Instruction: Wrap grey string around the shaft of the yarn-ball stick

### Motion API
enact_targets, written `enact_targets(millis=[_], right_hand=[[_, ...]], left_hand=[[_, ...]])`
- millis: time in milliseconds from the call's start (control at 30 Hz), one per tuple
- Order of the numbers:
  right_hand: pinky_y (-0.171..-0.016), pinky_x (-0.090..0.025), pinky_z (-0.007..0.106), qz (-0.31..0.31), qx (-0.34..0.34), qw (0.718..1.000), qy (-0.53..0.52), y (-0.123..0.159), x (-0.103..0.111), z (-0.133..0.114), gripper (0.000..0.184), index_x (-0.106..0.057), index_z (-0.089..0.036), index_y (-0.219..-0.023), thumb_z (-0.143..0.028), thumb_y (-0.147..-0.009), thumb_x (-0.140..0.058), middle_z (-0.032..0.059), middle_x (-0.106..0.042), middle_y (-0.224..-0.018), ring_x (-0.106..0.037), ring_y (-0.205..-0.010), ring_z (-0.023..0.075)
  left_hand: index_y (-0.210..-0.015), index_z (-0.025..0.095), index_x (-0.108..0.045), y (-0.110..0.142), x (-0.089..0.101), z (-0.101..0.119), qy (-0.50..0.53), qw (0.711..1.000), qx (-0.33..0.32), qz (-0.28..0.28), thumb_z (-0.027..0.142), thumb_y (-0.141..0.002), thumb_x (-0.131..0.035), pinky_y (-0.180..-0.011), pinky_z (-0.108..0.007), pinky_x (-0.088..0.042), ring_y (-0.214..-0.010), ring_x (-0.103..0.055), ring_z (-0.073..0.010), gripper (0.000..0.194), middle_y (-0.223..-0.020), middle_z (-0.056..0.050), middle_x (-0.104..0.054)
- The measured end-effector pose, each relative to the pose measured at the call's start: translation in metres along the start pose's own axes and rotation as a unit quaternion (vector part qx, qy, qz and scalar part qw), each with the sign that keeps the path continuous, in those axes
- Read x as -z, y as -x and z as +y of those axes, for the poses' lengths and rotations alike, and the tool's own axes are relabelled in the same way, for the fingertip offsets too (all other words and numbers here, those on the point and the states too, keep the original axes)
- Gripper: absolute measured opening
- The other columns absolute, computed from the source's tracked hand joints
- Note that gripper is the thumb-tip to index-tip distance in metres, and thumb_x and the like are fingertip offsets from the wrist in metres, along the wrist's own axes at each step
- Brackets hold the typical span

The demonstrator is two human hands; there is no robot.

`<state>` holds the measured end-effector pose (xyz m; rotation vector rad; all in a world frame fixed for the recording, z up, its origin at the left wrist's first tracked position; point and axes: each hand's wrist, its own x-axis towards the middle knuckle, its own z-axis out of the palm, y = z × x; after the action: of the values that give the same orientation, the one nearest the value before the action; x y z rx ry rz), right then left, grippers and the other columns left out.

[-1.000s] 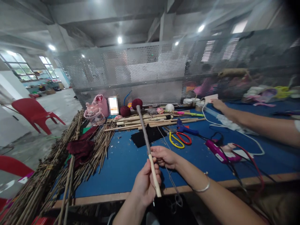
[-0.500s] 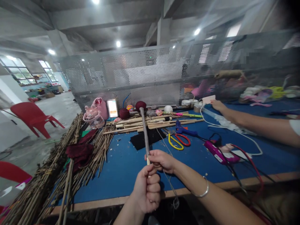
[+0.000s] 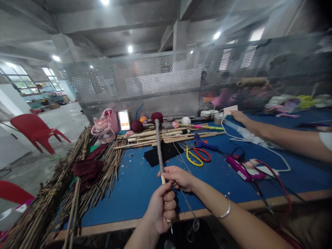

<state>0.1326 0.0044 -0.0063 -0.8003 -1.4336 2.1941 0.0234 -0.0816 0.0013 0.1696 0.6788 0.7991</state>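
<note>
A thin wooden stick [image 3: 159, 148], wound in grey yarn along most of its length, points away from me over the table. My left hand [image 3: 163, 209] is closed in a fist around its bare, pale lower end. Just above, my right hand [image 3: 177, 178] pinches the stick where the grey winding stops. From there a loose grey strand [image 3: 187, 200] hangs past the table edge into a small tangle. At the far end the stick meets a dark red ball [image 3: 157, 117]; I cannot tell whether they are joined.
Scissors [image 3: 194, 157], a blue glue gun [image 3: 204, 143] and a purple power strip [image 3: 242, 168] lie right of centre. Twig bundles [image 3: 103, 180] cover the left side, with dark red cloth [image 3: 88, 169] on top. A co-worker's hand [image 3: 240, 117] touches a pale block at right.
The stick has turned slightly in my hands, its lower end now showing below my left fist. My right hand has shifted slightly left. The co-worker's hand has barely moved.
</note>
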Motion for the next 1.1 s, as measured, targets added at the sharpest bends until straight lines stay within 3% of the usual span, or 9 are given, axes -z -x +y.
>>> enact_targets(millis=[167, 333, 467, 600, 667, 767, 833, 967, 1100], right_hand=[[-0.029, -0.008, 0.016, 0.037, 0.020, 0.999, 0.026, -0.005, -0.001, 0.003, 0.027, -0.048, -0.014, -0.072, -0.037, -0.068, -0.060, -0.0091, -0.038, -0.044, -0.019, -0.030, 0.0007], [-0.030, -0.012, 0.015, 0.064, 0.025, 0.997, 0.039, -0.008, -0.003, -0.001, 0.030, -0.047, -0.014, -0.068, -0.041, -0.069, -0.060, -0.0091, -0.036, -0.044, -0.022, -0.032, 0.0008], [-0.031, -0.009, 0.015, 0.036, -0.016, 0.999, 0.024, -0.005, 0.000, -0.007, 0.032, -0.052, -0.013, -0.087, -0.039, -0.069, -0.060, -0.0108, -0.031, -0.043, -0.018, -0.033, 0.0012], [-0.031, -0.007, 0.016, 0.012, -0.016, 1.000, 0.016, -0.006, 0.008, -0.009, 0.029, -0.049, -0.014, -0.079, -0.040, -0.070, -0.059, -0.0115, -0.029, -0.041, -0.014, -0.032, 0.0011], [-0.030, -0.007, 0.016, 0.008, -0.026, 0.999, 0.040, -0.007, 0.011, -0.013, 0.029, -0.047, -0.015, -0.072, -0.041, -0.069, -0.059, -0.0115, -0.029, -0.039, -0.014, -0.031, 0.0013], [-0.030, -0.010, 0.017, -0.006, -0.053, 0.994, 0.097, -0.010, 0.014, -0.025, 0.030, -0.043, -0.016, -0.065, -0.040, -0.068, -0.061, -0.0114, -0.029, -0.037, -0.018, -0.030, 0.0019], [-0.030, -0.011, 0.017, -0.021, -0.060, 0.990, 0.129, -0.012, 0.014, -0.033, 0.033, -0.041, -0.016, -0.060, -0.040, -0.066, -0.062, -0.0112, -0.029, -0.036, -0.019, -0.029, 0.0021], [-0.031, -0.007, 0.019, -0.029, -0.053, 0.986, 0.153, -0.017, 0.007, -0.033, 0.038, -0.035, -0.017, -0.055, -0.041, -0.065, -0.062, -0.0117, -0.023, -0.034, -0.015, -0.030, 0.0020], [-0.036, -0.009, 0.020, 0.019, -0.005, 0.985, 0.174, -0.019, -0.001, -0.017, 0.034, -0.038, -0.016, -0.055, -0.037, -0.066, -0.062, -0.0102, -0.025, -0.039, -0.017, -0.036, 0.0019]], left_hand=[[-0.072, 0.019, -0.041, 0.006, -0.008, 0.005, -0.095, 0.978, -0.171, 0.078, 0.028, -0.065, -0.060, -0.031, -0.012, -0.016, -0.037, -0.031, -0.0019, 0.023, -0.055, 0.007, -0.039], [-0.066, 0.018, -0.038, -0.002, -0.010, 0.017, -0.086, 0.985, -0.114, 0.092, 0.028, -0.066, -0.059, -0.029, -0.013, -0.003, -0.031, -0.017, -0.0005, 0.023, -0.046, 0.010, -0.027], [-0.055, 0.017, -0.031, -0.010, -0.007, 0.021, 0.013, 1.000, -0.010, 0.002, 0.029, -0.069, -0.054, -0.028, -0.013, -0.003, -0.030, -0.008, -0.0003, 0.030, -0.040, 0.011, -0.016], [-0.063, 0.017, -0.041, -0.007, -0.003, 0.019, -0.106, 0.991, -0.076, 0.008, 0.034, -0.069, -0.056, -0.030, -0.014, -0.016, -0.032, -0.023, -0.0028, 0.023, -0.043, 0.009, -0.031], [-0.070, 0.018, -0.049, -0.001, 0.001, 0.025, -0.281, 0.945, -0.160, 0.057, 0.039, -0.068, -0.058, -0.035, -0.018, -0.024, -0.038, -0.036, -0.0065, 0.023, -0.051, 0.004, -0.046], [-0.063, 0.017, -0.054, 0.003, 0.006, 0.050, -0.486, 0.801, -0.306, 0.167, 0.048, -0.069, -0.054, -0.042, -0.021, -0.027, -0.046, -0.043, -0.0104, 0.032, -0.054, -0.002, -0.052], [-0.064, 0.017, -0.055, -0.002, 0.006, 0.075, -0.524, 0.732, -0.363, 0.241, 0.052, -0.071, -0.049, -0.044, -0.022, -0.028, -0.047, -0.045, -0.0111, 0.036, -0.056, -0.003, -0.054], [-0.070, 0.016, -0.055, -0.030, 0.003, 0.117, -0.512, 0.743, -0.352, 0.250, 0.054, -0.071, -0.045, -0.046, -0.022, -0.030, -0.044, -0.045, -0.0107, 0.039, -0.058, -0.002, -0.055], [-0.058, 0.015, -0.054, -0.066, 0.006, 0.123, -0.510, 0.753, -0.359, 0.209, 0.044, -0.061, -0.063, -0.048, -0.022, -0.029, -0.048, -0.042, -0.0098, 0.030, -0.051, 0.000, -0.052]])
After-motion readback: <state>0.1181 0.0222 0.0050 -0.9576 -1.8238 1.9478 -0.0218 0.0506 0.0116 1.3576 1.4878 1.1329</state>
